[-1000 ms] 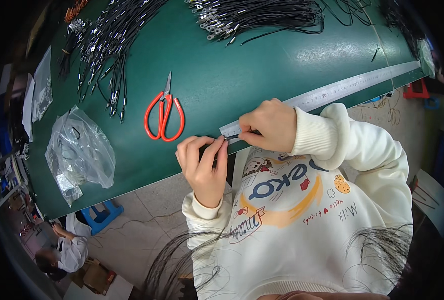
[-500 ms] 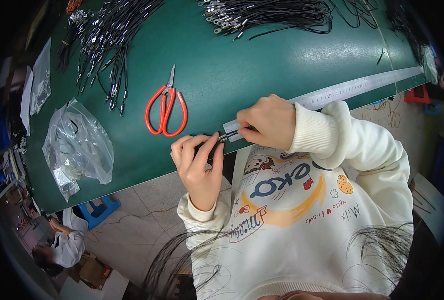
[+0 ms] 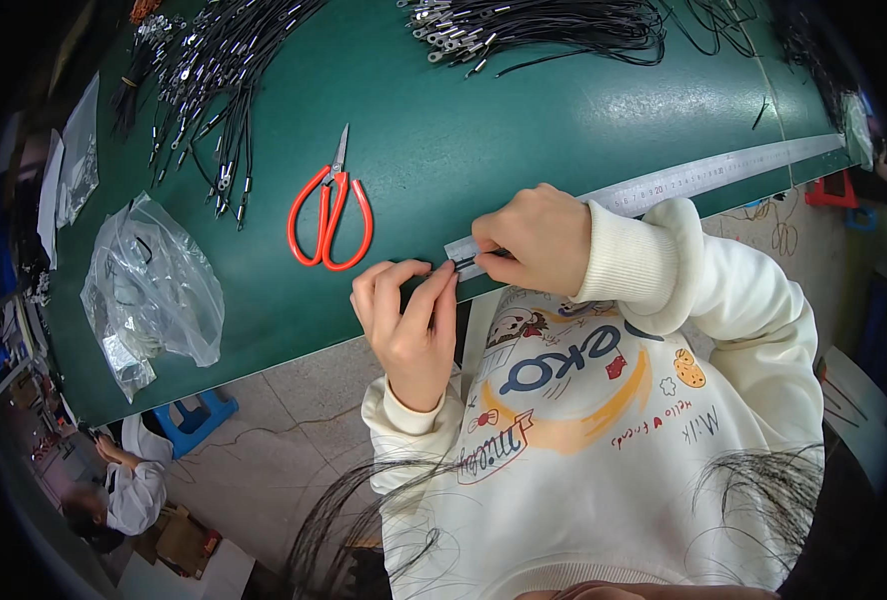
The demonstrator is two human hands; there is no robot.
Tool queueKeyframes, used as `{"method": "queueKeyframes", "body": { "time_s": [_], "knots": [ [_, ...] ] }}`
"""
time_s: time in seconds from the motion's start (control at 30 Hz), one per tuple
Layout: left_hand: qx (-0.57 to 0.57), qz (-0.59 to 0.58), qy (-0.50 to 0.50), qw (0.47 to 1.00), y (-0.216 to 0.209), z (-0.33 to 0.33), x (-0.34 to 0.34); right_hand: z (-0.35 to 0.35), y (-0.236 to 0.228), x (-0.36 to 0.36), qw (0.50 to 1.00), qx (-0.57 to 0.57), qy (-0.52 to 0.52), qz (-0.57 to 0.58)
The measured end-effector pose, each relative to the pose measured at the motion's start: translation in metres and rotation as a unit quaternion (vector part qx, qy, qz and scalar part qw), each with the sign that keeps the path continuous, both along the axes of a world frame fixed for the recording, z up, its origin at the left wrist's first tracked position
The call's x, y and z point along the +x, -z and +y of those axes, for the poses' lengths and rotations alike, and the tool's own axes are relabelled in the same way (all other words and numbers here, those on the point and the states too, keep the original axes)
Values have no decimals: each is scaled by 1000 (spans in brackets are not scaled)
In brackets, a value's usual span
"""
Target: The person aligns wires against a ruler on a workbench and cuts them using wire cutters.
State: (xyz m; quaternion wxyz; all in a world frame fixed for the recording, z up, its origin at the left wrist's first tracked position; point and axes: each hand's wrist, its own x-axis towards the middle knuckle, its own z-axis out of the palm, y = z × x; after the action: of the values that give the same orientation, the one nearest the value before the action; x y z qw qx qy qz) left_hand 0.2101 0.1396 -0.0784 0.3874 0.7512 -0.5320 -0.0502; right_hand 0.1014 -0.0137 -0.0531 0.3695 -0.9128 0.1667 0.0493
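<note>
At the near edge of the green table (image 3: 414,140), my left hand (image 3: 404,330) pinches the end of a thin black cable (image 3: 467,263) between thumb and index finger. Its other fingers curl loosely. Beside it, my right hand (image 3: 539,245) is closed over the same cable, its thumb and bent index finger pressing it against a long steel ruler (image 3: 704,181). The ruler's left end shows between the hands, and the rest runs under my right hand toward the far right. The cable tip is mostly hidden by my left fingers.
Red-handled scissors (image 3: 338,174) lie left of the hands. Farther left is a clear plastic bag (image 3: 184,285). Bundles of black cables with metal lugs (image 3: 229,60) and more black cables (image 3: 574,35) lie at the back. A blue stool (image 3: 199,425) and another person (image 3: 139,490) are lower left.
My left hand has slid slightly right, so its fingertips are closer to my right hand and cover more of the cable's end. My right hand stays nearly in place on the ruler.
</note>
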Motion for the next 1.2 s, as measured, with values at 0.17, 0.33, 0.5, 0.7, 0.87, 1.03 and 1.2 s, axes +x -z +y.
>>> {"method": "queueKeyframes", "body": {
  "time_s": [0.17,0.33,0.5,0.7,0.87,1.03,1.2],
  "knots": [
    [-1,16,22,1000,3,-3,6,-1,2,0,1000,10,0,5],
    [3,23,87,996,1,-8,19,0,0,0,1000,11,1,-7],
    [-12,46,105,993,3,-5,28,0,1,2,1000,9,5,8],
    [-23,-37,106,993,5,-3,21,-3,-5,5,997,47,2,58],
    [21,-200,159,967,4,6,7,-3,-6,6,997,47,5,53],
    [67,-252,130,957,12,16,-3,-2,-5,6,998,34,7,49],
    [26,-334,101,937,31,16,1,-2,-7,-1,999,31,16,33]
  ]
}}
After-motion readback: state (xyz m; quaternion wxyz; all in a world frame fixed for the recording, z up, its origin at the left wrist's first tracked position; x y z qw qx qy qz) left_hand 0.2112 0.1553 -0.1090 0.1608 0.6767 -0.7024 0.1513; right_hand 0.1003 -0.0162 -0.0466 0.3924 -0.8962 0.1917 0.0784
